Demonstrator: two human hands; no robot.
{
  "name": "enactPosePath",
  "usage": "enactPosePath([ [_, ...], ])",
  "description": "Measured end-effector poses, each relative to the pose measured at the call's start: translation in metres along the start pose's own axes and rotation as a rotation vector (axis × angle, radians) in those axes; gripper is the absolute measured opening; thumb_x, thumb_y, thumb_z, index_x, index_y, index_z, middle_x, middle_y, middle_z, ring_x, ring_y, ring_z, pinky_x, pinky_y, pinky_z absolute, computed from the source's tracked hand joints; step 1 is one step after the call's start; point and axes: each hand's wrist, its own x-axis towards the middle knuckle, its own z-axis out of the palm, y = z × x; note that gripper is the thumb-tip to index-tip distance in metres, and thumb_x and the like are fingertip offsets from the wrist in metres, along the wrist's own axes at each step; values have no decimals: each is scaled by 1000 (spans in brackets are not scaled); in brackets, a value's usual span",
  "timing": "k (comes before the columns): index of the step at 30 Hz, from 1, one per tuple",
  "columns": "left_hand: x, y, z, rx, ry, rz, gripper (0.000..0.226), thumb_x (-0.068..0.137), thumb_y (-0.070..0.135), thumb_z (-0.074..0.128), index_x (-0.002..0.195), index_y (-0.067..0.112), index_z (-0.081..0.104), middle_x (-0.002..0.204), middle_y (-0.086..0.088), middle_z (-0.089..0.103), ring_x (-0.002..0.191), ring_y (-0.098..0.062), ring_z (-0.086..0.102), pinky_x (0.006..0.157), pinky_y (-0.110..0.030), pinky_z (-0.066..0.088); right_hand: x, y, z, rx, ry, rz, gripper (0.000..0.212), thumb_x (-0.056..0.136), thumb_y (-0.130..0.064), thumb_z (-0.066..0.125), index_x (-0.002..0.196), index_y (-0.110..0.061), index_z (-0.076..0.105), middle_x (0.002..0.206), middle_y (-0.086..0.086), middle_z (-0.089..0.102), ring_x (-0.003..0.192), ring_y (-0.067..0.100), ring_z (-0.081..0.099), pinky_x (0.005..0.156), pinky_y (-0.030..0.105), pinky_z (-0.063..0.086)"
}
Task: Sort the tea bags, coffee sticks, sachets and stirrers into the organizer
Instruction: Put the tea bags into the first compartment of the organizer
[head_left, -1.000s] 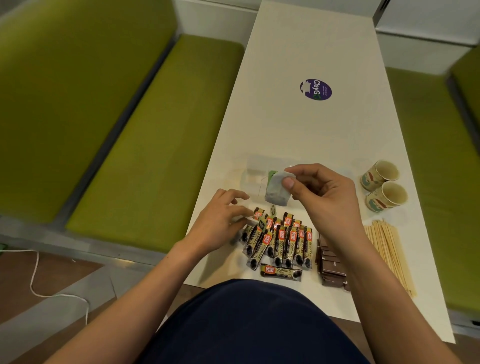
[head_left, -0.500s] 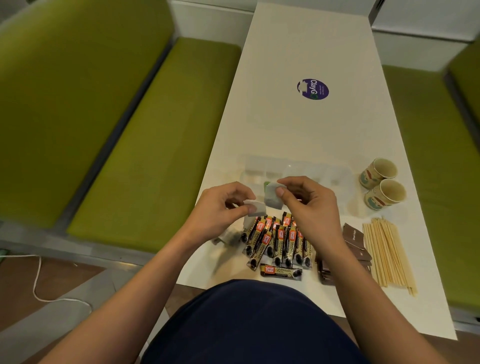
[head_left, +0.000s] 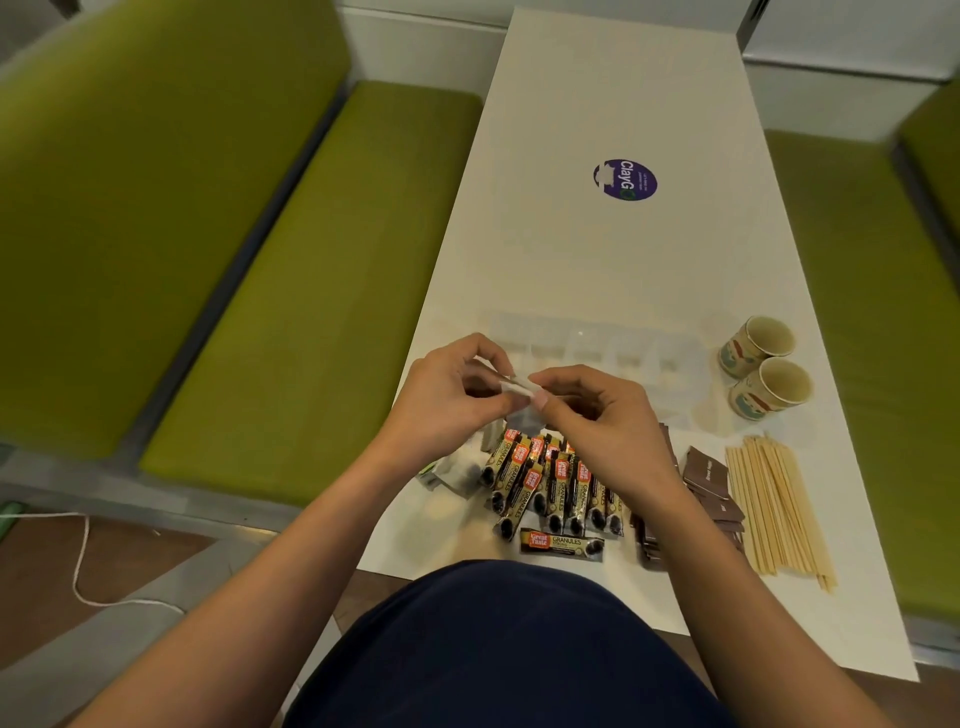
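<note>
Both hands pinch pale tea bags above the coffee sticks.

The left hand (head_left: 447, 400) and right hand (head_left: 597, 410) meet fingertip to fingertip, each closed on a small white tea bag (head_left: 517, 387); whether it is one bag or two stacked is hard to make out. Just below them the coffee sticks (head_left: 550, 483) lie fanned on the white table (head_left: 597, 260), black wrappers with orange labels, one stick crosswise at the near edge. More tea bags (head_left: 452, 473) sit left of them, partly hidden by the left wrist. Brown sachets (head_left: 709, 480) are half covered by the right forearm, wooden stirrers (head_left: 774, 512) beside them. Beyond the hands, the clear organizer (head_left: 597, 345) is faint, its compartments barely readable. Two paper cups (head_left: 763, 366) lie tipped at right. Green bench seats (head_left: 291, 291) flank the table.
</note>
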Motion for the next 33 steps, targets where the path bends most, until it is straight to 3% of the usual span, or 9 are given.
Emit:
enactPosePath([
  [5,1,7,-1,42,11,-36,28,77,9,81,95,19,61,76,0,76,74,-28,72,60,-43,56,-2,0,-2,-15,-43,-6,25,87,-29,80,112,-27,76,102,-16,77,97,1,72,85,23,59],
  [9,1,10,-2,60,-1,-58,35,76,12,83,99,21,58,76,-1,76,71,-26,71,62,-42,56,-1,3,2,-35,-44,-17,24,87,-29,81,111,-30,76,100,-18,77,97,0,72,84,21,59],
  [15,2,11,-1,66,-31,-27,44,74,12,87,102,22,55,78,-1,76,72,-22,73,72,-46,59,6,14,7,-11,58,13,14,95,-19,72,107,-24,77,96,-9,78,94,8,74,85,42,63],
  [21,1,-2,-7,131,146,-5,53,63,39,94,101,29,59,99,9,66,85,-9,62,64,-27,55,12,9,2,155,215,57,13,95,-12,72,104,-20,77,96,-2,79,93,13,76,83,45,64],
  [26,-7,-25,6,371,-82,-24,80,65,41,92,133,34,51,131,13,46,113,-6,51,84,-18,44,17,-1,-6,215,248,37,12,94,-11,72,103,-18,76,97,1,79,96,16,75,82,44,64],
  [29,-5,-39,13,453,-30,-47,69,73,36,86,133,30,52,129,10,45,120,-12,47,98,-30,45,19,-7,-9,208,255,10,12,94,-9,72,103,-17,76,96,0,78,94,15,75,77,36,64],
  [33,-3,-56,10,639,29,-74,49,84,41,76,127,25,59,125,7,49,120,-14,42,92,-29,44,18,-8,-12,178,254,-2,13,95,-9,71,101,-20,76,96,-1,78,95,13,75,77,32,63],
])
